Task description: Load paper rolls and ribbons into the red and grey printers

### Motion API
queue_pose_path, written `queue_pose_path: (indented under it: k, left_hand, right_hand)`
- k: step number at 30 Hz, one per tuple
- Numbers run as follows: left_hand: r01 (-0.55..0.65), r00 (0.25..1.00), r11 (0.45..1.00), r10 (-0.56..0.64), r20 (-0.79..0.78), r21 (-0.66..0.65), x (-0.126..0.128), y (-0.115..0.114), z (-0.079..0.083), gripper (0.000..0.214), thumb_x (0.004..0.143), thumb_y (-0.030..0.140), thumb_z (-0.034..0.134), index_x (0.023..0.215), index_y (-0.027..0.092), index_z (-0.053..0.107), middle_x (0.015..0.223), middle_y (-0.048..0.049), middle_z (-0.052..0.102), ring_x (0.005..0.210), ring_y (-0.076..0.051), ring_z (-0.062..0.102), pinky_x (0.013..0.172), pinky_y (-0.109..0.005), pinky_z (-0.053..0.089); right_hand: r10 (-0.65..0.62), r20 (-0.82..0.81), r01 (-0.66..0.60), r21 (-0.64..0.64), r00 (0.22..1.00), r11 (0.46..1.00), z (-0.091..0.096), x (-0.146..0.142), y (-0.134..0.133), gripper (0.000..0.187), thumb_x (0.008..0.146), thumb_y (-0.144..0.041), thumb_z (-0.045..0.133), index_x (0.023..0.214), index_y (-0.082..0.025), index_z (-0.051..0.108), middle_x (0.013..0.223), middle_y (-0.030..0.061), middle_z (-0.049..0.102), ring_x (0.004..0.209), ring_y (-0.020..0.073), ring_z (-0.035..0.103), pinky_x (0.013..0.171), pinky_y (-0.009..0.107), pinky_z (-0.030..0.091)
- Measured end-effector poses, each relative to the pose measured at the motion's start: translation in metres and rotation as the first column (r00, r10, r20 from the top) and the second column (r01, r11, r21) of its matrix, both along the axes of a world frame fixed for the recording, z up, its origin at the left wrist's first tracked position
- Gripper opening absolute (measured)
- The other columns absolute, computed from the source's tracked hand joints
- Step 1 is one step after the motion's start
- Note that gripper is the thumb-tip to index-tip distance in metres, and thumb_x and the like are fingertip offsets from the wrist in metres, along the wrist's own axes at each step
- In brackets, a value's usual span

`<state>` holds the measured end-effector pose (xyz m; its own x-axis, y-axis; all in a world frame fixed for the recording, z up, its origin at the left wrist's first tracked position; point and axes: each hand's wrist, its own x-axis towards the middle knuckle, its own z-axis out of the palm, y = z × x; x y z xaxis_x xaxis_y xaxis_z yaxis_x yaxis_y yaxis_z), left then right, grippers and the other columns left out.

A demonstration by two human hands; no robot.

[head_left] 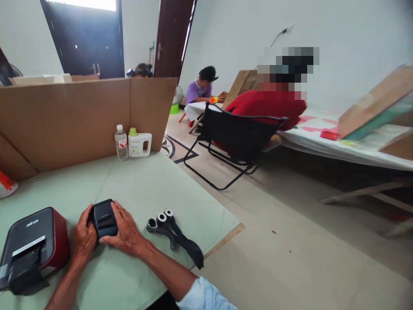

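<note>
Both my hands grip a small black boxy device (103, 218) resting on the pale green table (142, 185). My left hand (84, 237) wraps its left side, fingers curled around the edge. My right hand (126, 232) covers its right side, fingers pressed over the top. A red and black printer-like machine (32, 249) sits just left of my left hand. A black part with round ring ends (174, 234) lies to the right of my right hand, near the table's edge.
A clear water bottle (121, 142) and a white jug with a green cap (139, 144) stand against a cardboard wall (71, 120). A person in red sits on a black folding chair (235, 137) at another table (342, 146). Another person sits farther back.
</note>
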<state>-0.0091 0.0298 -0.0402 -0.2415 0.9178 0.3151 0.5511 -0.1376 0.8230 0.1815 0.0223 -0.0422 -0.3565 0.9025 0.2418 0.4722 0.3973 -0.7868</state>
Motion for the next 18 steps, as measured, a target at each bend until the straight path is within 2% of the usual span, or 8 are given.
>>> queue_pose_path:
  k: [5, 10, 18]
  left_hand:
    - [-0.005, 1.000, 0.999, 0.004, -0.022, -0.043, 0.008, -0.012, 0.007, 0.060, 0.085, 0.020, 0.046, 0.141, 0.018, 0.066, 0.142, -0.0087, 0.071, 0.134, -0.024, 0.066, 0.123, -0.041, 0.048]
    - [-0.023, 0.998, 0.997, 0.019, -0.057, -0.071, 0.010, -0.020, 0.009, 0.054, 0.091, 0.026, 0.047, 0.140, 0.020, 0.067, 0.141, -0.0082, 0.071, 0.131, -0.025, 0.068, 0.119, -0.040, 0.052]
    - [-0.043, 0.997, 0.995, 0.036, -0.072, -0.089, 0.005, -0.024, 0.002, 0.052, 0.091, 0.029, 0.049, 0.138, 0.023, 0.068, 0.140, -0.0068, 0.071, 0.130, -0.025, 0.069, 0.119, -0.040, 0.052]
  right_hand:
    - [-0.005, -0.004, 0.006, 0.059, 1.000, 0.998, -0.006, 0.007, -0.010, 0.136, 0.072, -0.070, 0.091, 0.174, -0.019, 0.015, 0.177, 0.0233, 0.024, 0.163, 0.0397, 0.030, 0.130, 0.061, 0.035]
    - [-0.009, 0.004, 0.008, 0.121, 1.000, 0.993, -0.011, 0.011, -0.018, 0.143, 0.072, -0.071, 0.090, 0.174, -0.020, 0.005, 0.177, 0.0249, 0.023, 0.162, 0.0416, 0.031, 0.128, 0.062, 0.039]
    - [0.005, 0.012, -0.006, 0.095, 1.000, 0.995, -0.013, 0.012, -0.021, 0.146, 0.070, -0.076, 0.088, 0.174, -0.024, 0.000, 0.178, 0.0238, 0.021, 0.163, 0.0420, 0.029, 0.128, 0.064, 0.039]
